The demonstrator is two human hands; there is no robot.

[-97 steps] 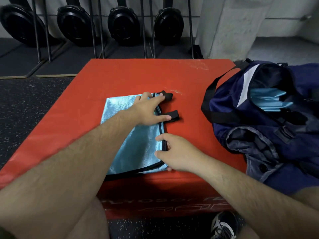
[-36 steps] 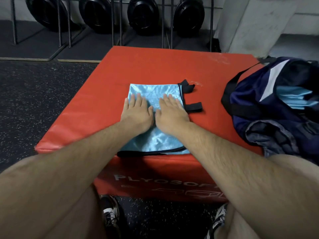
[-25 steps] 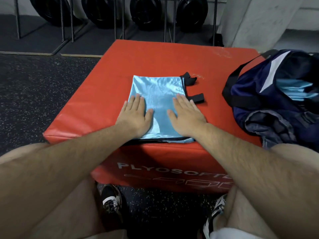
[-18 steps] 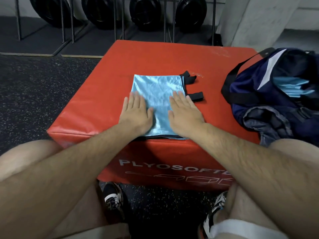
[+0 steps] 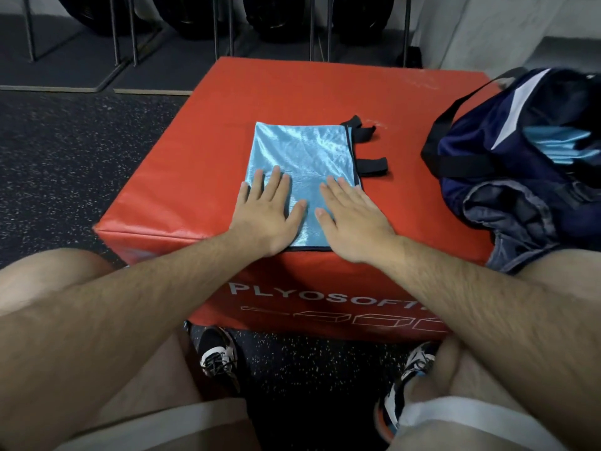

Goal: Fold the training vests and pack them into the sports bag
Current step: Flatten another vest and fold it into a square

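the folded light-blue training vest (image 5: 300,164) lies on the red plyo box (image 5: 208,151), its near edge at the box's front edge. the left hand (image 5: 266,213) and right hand (image 5: 353,219) both lie flat, fingers spread, gripping nothing, pressing its near half side by side. its long axis runs away from the person, black straps (image 5: 370,164) sticking out rightward toward the navy sports bag (image 5: 507,177), which holds more blue vests (image 5: 553,144).
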